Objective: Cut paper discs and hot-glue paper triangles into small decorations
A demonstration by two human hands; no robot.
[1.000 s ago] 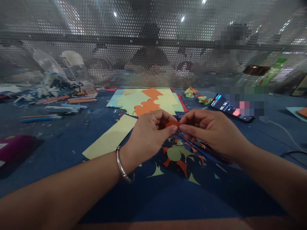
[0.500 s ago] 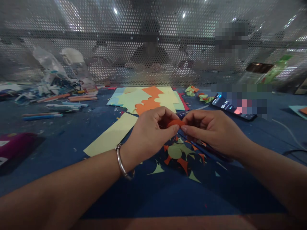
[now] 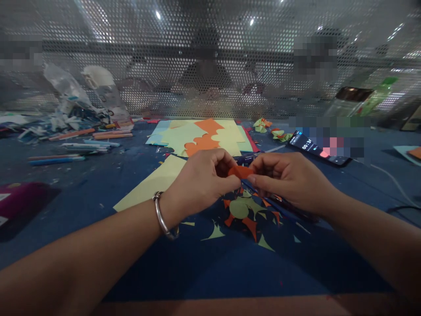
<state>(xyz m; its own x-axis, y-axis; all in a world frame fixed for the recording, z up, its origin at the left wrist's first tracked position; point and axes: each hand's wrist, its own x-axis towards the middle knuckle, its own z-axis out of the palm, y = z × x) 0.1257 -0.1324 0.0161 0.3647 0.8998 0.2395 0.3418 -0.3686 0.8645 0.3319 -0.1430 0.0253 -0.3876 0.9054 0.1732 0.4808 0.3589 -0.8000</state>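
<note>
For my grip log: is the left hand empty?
No, the left hand pinches one end of an orange piece.

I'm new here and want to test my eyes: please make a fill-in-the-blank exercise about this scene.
The left hand and right hand hold a small orange piece ____ them.
The silver bangle is worn on the person's ____ side.
The tabletop is dark ____.
The phone lies on the person's ____ side.

Missing words: between; left; blue; right.

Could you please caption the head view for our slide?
Left hand and right hand hold an orange paper piece near scattered scraps.
</note>
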